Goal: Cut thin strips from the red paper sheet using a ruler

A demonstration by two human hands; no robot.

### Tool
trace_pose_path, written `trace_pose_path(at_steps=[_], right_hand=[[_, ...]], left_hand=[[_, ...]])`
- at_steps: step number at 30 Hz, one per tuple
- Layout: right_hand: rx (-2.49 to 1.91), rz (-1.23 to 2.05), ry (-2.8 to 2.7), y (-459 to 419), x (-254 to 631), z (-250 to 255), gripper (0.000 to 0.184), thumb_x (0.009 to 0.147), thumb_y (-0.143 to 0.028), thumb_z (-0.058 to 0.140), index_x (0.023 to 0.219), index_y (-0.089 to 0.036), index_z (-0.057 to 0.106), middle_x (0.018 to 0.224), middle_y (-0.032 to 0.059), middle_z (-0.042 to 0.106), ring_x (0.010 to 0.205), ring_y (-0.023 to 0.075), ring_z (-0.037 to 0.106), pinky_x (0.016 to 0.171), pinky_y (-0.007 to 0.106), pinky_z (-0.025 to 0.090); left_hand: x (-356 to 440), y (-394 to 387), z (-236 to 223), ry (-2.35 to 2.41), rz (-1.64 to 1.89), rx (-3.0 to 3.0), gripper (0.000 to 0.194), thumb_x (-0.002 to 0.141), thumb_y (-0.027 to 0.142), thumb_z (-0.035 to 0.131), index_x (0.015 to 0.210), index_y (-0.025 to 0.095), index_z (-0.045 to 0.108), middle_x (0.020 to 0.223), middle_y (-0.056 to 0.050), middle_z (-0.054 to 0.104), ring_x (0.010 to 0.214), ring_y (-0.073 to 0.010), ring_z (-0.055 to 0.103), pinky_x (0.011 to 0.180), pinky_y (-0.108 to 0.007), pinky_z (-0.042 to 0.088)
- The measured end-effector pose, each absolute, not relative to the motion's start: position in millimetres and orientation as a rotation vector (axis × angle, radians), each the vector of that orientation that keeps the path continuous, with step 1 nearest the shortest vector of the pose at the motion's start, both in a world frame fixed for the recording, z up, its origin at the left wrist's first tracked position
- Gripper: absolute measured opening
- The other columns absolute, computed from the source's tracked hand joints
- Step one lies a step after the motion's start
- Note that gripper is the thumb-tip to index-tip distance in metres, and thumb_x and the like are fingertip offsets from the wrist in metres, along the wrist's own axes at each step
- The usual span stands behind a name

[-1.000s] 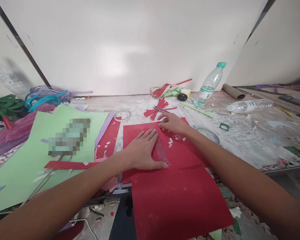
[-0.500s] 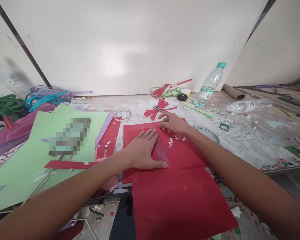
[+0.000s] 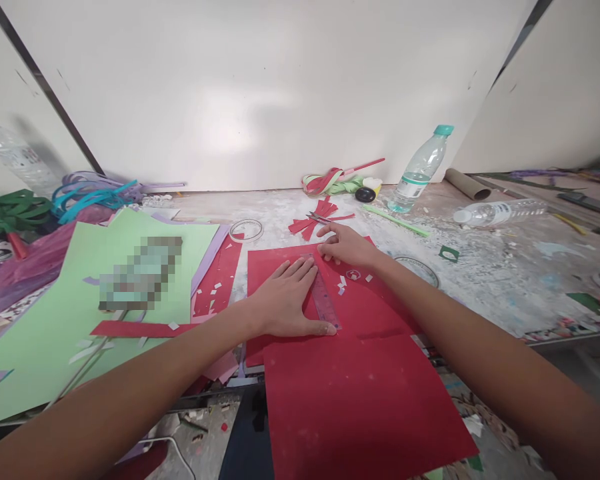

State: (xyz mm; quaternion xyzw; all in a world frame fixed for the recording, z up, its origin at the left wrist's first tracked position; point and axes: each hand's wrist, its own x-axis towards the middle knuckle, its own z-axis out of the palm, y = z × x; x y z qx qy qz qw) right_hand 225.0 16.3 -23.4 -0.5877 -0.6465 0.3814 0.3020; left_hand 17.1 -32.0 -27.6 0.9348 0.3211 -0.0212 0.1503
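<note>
My left hand [image 3: 285, 300] lies flat with spread fingers on a translucent purple ruler [image 3: 325, 303], its thumb at the ruler's near end. Beneath the ruler are red paper sheets [image 3: 370, 400], one hanging over the table's front edge. At the ruler's far end, my right hand [image 3: 347, 247] has its fingers curled and pinched together; whatever they hold is hidden. Just beyond it, a slim, dark, pointed tool [image 3: 320, 218], perhaps scissors, shows over a fan of red paper strips [image 3: 307, 228]. I cannot tell whether that hand holds it.
Left of the work lie green paper sheets [image 3: 45, 333] under a pixelated object [image 3: 143, 273]. A tape roll [image 3: 246, 231] sits near the red fan. Farther right are an upright bottle [image 3: 420, 173], a lying bottle [image 3: 500, 212] and a cardboard tube [image 3: 467, 185]. White wall panels [image 3: 260, 80] rise behind.
Almost nothing differs. Both hands keep their places at the ruler, and the whole view has shifted only very slightly.
</note>
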Motion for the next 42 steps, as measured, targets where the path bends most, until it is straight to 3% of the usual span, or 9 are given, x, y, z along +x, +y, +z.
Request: trace_pose_path(at_steps=[29,37,42], right_hand=[[-1.611,0.939,-1.788,16.7,222.8,-22.3,0.022,0.074,-0.010,0.058,0.093,-0.019,0.053,0.056,-0.0030,0.059,0.045,0.0112,0.050,0.045,0.021,0.040],[-1.653,0.663,-1.862,18.6,217.5,-28.5,0.024,0.069,-0.013,0.063,0.092,-0.018,0.057,0.073,0.0010,0.067,0.064,0.0143,0.061,0.059,0.024,0.043],[-1.641,0.699,-1.848,20.0,218.6,-30.0,0.026,0.068,-0.011,0.061,0.093,-0.018,0.057,0.072,0.0006,0.067,0.065,0.0149,0.061,0.059,0.025,0.043]], left_hand=[[17.1,-31.3,-27.7,0.906,-0.042,2.704,0.117,0.073,0.089,0.030,0.152,0.007,0.008,0.158,-0.012,0.002,0.146,-0.0300,0.000,0.118,-0.044,0.006],[17.6,-32.0,-27.5,0.907,-0.028,2.701,0.118,0.072,0.090,0.032,0.152,0.007,0.009,0.158,-0.012,0.001,0.146,-0.0302,0.001,0.118,-0.045,0.006],[17.2,-32.3,-26.3,0.910,-0.038,2.702,0.117,0.072,0.088,0.034,0.152,0.007,0.008,0.158,-0.012,0.002,0.146,-0.0305,0.003,0.118,-0.045,0.008]])
